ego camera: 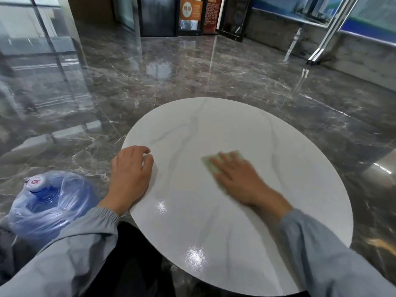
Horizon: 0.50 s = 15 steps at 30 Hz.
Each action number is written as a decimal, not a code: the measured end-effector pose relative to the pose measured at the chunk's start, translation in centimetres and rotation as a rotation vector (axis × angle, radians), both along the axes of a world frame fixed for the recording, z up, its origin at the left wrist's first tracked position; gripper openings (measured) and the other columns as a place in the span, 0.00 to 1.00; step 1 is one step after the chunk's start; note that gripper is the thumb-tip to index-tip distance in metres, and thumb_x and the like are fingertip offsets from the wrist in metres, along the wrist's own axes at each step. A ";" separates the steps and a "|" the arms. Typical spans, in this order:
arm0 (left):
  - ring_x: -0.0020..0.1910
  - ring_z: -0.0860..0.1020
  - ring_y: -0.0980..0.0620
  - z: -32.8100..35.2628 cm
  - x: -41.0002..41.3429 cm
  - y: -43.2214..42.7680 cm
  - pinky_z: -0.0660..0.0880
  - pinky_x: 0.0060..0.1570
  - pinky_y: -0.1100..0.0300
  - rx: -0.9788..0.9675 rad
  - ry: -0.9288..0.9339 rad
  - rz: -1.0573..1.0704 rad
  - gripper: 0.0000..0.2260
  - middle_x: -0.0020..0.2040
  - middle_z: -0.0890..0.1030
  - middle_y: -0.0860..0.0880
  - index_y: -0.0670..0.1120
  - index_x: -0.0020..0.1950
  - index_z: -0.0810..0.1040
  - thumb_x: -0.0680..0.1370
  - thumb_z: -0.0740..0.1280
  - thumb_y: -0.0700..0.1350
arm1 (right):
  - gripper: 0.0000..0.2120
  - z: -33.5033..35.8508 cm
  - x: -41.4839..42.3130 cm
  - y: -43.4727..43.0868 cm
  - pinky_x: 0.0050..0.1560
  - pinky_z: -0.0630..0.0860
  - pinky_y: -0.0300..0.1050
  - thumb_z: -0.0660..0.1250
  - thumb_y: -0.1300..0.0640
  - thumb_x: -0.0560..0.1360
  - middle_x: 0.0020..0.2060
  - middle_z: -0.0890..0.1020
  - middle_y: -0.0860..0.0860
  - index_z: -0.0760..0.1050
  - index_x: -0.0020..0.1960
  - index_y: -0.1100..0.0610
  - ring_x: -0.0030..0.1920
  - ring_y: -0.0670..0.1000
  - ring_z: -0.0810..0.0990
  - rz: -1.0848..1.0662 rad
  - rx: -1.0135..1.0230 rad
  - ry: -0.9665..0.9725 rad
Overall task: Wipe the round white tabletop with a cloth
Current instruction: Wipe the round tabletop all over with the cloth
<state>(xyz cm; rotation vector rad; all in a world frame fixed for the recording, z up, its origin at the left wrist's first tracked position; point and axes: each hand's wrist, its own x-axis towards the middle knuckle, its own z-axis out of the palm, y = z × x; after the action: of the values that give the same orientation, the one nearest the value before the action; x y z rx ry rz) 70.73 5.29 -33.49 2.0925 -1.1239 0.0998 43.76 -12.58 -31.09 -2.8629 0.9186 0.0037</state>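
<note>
Right hand (pixel 237 179) spread flat on pale-green cloth (pixel 211 166); left hand (pixel 130 174) curled over glossy marbled tabletop (pixel 214 129) rim.

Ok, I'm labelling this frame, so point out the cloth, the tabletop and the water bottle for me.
cloth (pixel 207 162): head view, pale green corner showing left of the fingers.
tabletop (pixel 225 127): head view, bare white surface beyond the hands.
water bottle (pixel 44 195): head view, blue shoulder below the cap, under plastic wrap.

Two bare hands, left hand (pixel 130 174) and right hand (pixel 240 179), in grey-blue sleeves (pixel 334 254) with gathered elastic cuffs; dark trousers (pixel 137 260), possibly black.
</note>
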 end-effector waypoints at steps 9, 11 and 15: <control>0.62 0.74 0.42 0.1 -0.2 0.0 0.67 0.64 0.44 -0.038 0.071 -0.003 0.17 0.59 0.80 0.45 0.46 0.63 0.78 0.83 0.56 0.51 | 0.31 -0.2 5.8 6.0 0.79 0.41 0.66 0.36 0.36 0.81 0.85 0.45 0.46 0.43 0.83 0.36 0.83 0.57 0.39 0.013 0.022 0.070; 0.62 0.74 0.41 -0.1 0.0 0.2 0.68 0.64 0.42 -0.030 0.057 -0.032 0.20 0.59 0.79 0.46 0.46 0.63 0.77 0.84 0.51 0.54 | 0.29 -0.3 6.6 12.2 0.78 0.35 0.66 0.39 0.37 0.82 0.85 0.46 0.47 0.46 0.83 0.36 0.83 0.58 0.38 0.222 0.034 0.051; 0.57 0.73 0.46 0.0 0.2 0.2 0.68 0.61 0.44 -0.031 0.070 -0.046 0.18 0.56 0.77 0.51 0.50 0.59 0.76 0.84 0.49 0.55 | 0.26 0.4 5.0 14.7 0.78 0.30 0.56 0.47 0.39 0.86 0.84 0.44 0.42 0.45 0.82 0.34 0.83 0.51 0.34 0.383 0.098 0.014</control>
<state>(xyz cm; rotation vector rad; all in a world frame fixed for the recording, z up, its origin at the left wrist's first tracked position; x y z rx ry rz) 70.93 5.52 -33.50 2.0257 -1.1210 0.0218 48.73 2.10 -30.67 -2.8987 0.3487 0.1044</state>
